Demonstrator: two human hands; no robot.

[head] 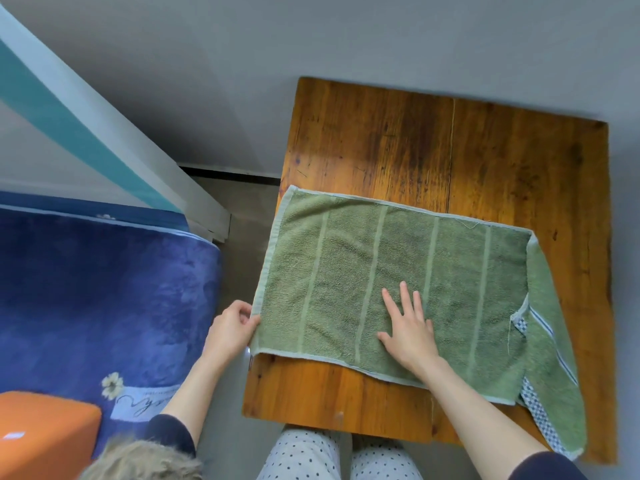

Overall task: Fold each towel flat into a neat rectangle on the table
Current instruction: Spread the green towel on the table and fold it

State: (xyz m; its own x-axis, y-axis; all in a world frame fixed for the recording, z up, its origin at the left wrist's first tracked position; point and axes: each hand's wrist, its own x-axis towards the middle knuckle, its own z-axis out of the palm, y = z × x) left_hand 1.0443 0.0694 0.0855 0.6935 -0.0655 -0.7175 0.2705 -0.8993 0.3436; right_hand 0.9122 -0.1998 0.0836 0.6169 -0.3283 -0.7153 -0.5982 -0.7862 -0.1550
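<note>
One towel corner folded under.

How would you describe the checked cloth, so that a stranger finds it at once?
Start at the wooden table and go to the green towel on it. At the towel's right end, a green flap hangs toward the table's near right corner. The checked cloth peeks from under that flap; it alone has small blue-and-white squares.

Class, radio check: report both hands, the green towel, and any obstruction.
Left hand pinching green towel at its left edge. Right hand flat, pressing the middle. Right end bunched on wooden table. No obstruction.
</note>
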